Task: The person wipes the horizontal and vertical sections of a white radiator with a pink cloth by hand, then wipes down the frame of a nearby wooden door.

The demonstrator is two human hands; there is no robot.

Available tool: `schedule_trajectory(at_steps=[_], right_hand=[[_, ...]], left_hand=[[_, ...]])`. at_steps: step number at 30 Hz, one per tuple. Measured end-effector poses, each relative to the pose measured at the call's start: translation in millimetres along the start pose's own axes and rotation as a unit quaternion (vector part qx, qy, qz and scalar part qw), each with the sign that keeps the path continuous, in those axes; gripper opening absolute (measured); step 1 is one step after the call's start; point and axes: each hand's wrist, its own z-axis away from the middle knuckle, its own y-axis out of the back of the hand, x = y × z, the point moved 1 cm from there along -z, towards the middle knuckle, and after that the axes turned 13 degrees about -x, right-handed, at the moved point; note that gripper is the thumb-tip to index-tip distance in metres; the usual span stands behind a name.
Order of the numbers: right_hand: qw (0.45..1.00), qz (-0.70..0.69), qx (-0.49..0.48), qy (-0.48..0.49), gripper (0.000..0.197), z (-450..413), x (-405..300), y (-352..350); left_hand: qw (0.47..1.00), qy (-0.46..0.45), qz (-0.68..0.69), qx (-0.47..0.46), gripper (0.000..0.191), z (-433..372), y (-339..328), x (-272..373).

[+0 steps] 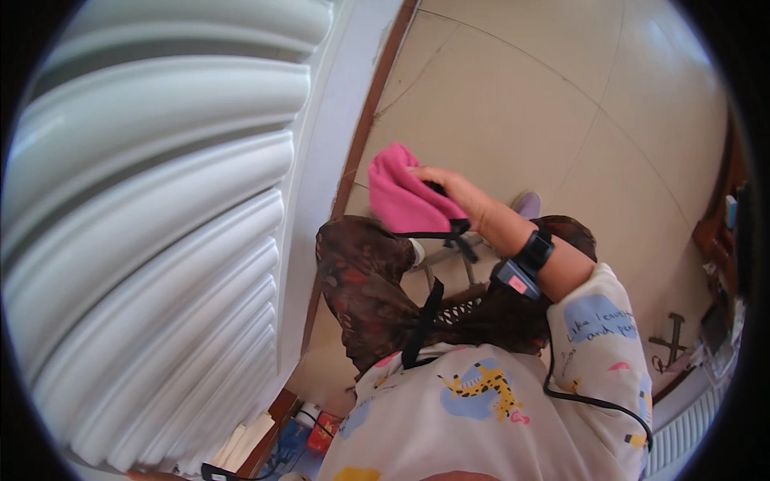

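My right hand [452, 187] grips a pink cloth item [404, 195] with black edging and a dangling black strap. It hangs above my knees, partly folded, so its full shape is hidden. On that forearm are a black watch [534, 251] and a small dark box [516, 279] with a pink label. At the bottom left edge, only a sliver of what looks like my left hand [153, 475] shows, beside a white slatted door [180, 240]. Near it is a black box [215, 472] with a cable. The left fingers cannot be made out.
Metal legs of a seat [468, 267] show between my knees. Tan floor tiles [511, 90] stretch ahead, with a brown strip [361, 141] along the door frame. Red packaging [325, 431] lies at lower left. Dark wooden furniture [713, 240] stands at right.
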Motion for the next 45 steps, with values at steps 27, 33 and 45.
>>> schedule_trajectory(at_steps=[27, 33, 45], right_hand=[[0.902, 0.224, 0.357, 0.092, 0.032, 318, -20, -173], [0.876, 0.228, 0.387, 0.175, 0.033, 367, -37, -177], [0.883, 0.357, 0.295, 0.071, 0.038, 254, 52, -224]], left_hand=[[0.934, -0.042, 0.116, -0.336, 0.057, -1, 42, 86], [0.942, -0.081, 0.104, -0.309, 0.057, 0, 45, 80], [0.947, -0.069, 0.111, -0.292, 0.062, 4, 35, 81]])
